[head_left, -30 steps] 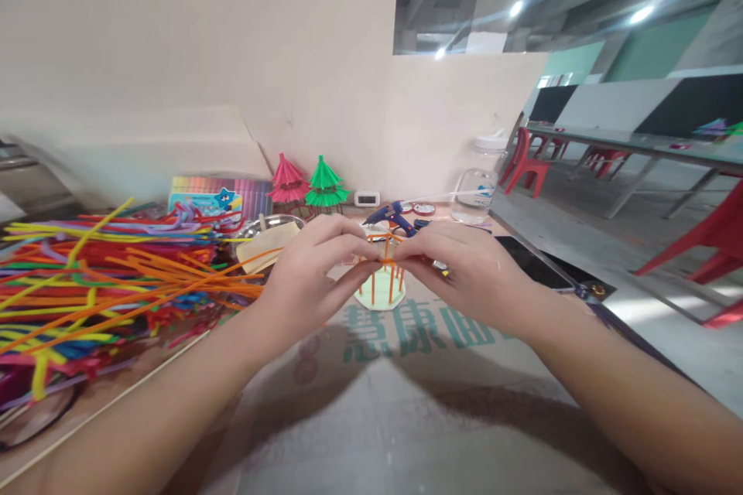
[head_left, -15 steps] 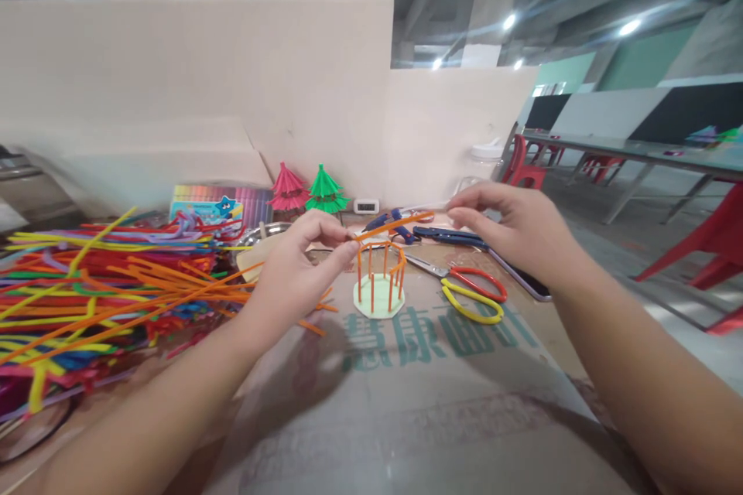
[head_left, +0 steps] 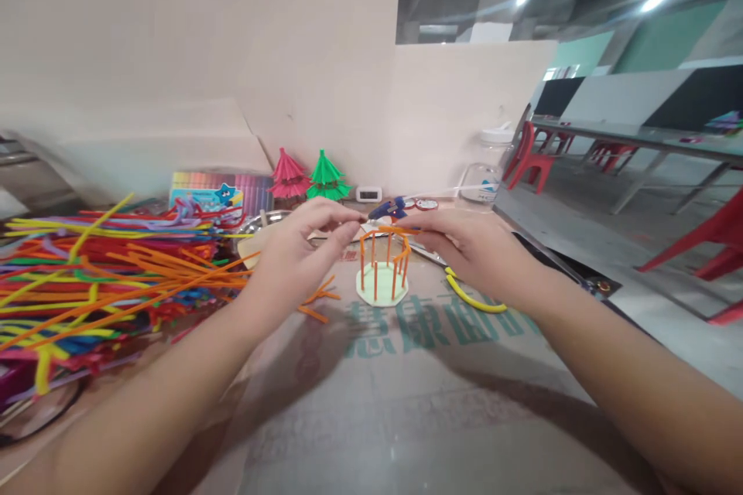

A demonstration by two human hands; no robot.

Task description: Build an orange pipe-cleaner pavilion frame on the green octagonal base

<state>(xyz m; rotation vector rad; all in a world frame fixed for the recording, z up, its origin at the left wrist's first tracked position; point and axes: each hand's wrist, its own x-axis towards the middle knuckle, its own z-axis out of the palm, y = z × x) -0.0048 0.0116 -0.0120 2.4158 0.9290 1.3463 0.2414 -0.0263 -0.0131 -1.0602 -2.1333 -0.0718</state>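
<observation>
A small open frame (head_left: 376, 275) of upright orange pipe cleaner posts stands on a pale green, many-sided base (head_left: 381, 294), with an orange rim around its top. My right hand (head_left: 479, 251) pinches one end of an orange pipe cleaner piece (head_left: 400, 230) at the rim's back right. On the other side, my left hand (head_left: 299, 259) is closed, thumb against fingertips, just over the rim's left edge. Its hold on the piece's other end is hard to see. Scissors (head_left: 479, 302) with a yellow handle lie partly behind my right hand.
A heap of coloured pipe cleaners (head_left: 116, 278) covers the left side. Orange offcuts (head_left: 316, 302) lie near the frame. Behind stand a marker set (head_left: 217, 193), pink (head_left: 289, 174) and green (head_left: 328, 176) paper-like trees, a blue glue gun (head_left: 388, 209) and a clear bottle (head_left: 484, 166).
My right hand has come left and down to the frame, now gripping the orange piece's end. The piece has lowered from a slant above the rim to nearly level at it. The view has shifted slightly.
</observation>
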